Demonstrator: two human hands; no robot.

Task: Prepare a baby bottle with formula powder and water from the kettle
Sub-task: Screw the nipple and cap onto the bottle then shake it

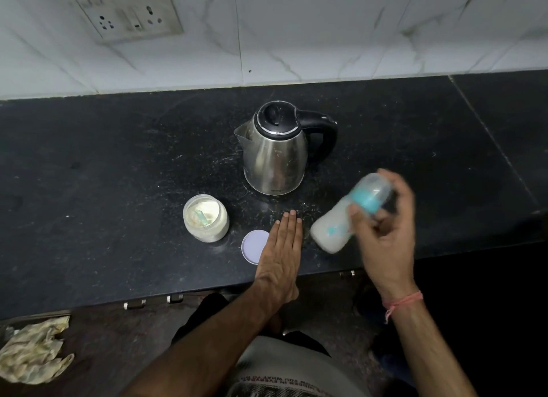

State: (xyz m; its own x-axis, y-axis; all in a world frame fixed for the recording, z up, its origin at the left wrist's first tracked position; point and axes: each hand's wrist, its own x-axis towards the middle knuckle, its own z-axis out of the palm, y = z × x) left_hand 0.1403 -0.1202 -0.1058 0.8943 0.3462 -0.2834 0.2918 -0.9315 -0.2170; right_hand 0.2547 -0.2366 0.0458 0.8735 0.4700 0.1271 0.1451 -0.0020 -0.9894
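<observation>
The job looks almost done: the right hand [385, 233] has its grip wrapped around the bottle [350, 215], tilted and blurry above the tabletop [118, 174], full of white milk with its cap on. The left hand [281, 242] lies flat and spread beside the lid [252, 246]. The powder jar [206, 218] is open, and the kettle [277, 150] stands shut behind, so I think only mixing and closing the jar are left.

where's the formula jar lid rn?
Head view: the round pale lilac lid lies flat on the black counter, between the open clear formula powder jar and the flat left hand, which partly covers its right edge.
</observation>
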